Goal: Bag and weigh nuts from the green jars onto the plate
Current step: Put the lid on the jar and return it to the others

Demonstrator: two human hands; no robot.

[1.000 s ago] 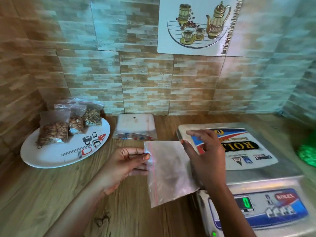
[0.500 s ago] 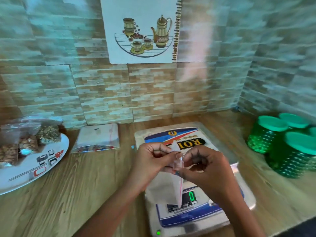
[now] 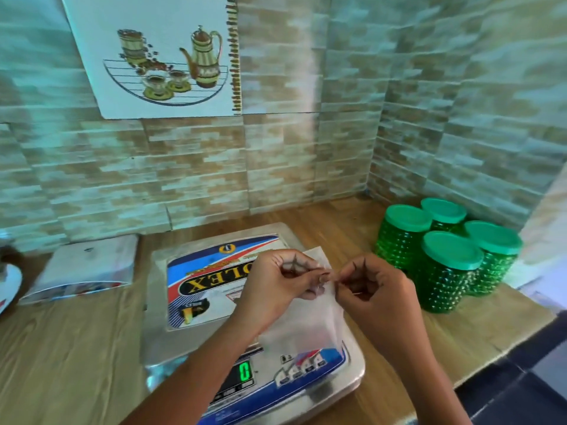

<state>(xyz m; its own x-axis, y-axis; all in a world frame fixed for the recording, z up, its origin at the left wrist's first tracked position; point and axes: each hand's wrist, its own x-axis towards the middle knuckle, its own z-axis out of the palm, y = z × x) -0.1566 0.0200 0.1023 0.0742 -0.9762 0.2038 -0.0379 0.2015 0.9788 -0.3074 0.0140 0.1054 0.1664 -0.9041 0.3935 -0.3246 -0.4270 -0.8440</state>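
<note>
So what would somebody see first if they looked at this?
The left hand and right hand meet in the middle, pinching a clear bag above the scale, which reads 0. Four bright green jars, lids on, cluster to the right of the scale.

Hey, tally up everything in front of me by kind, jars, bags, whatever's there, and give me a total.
Green jars: 4
Weighing scale: 1
Clear bag, pinched by left hand and right hand: 1
White packet: 1
Plate, only its edge in view: 1
Total: 8
</note>
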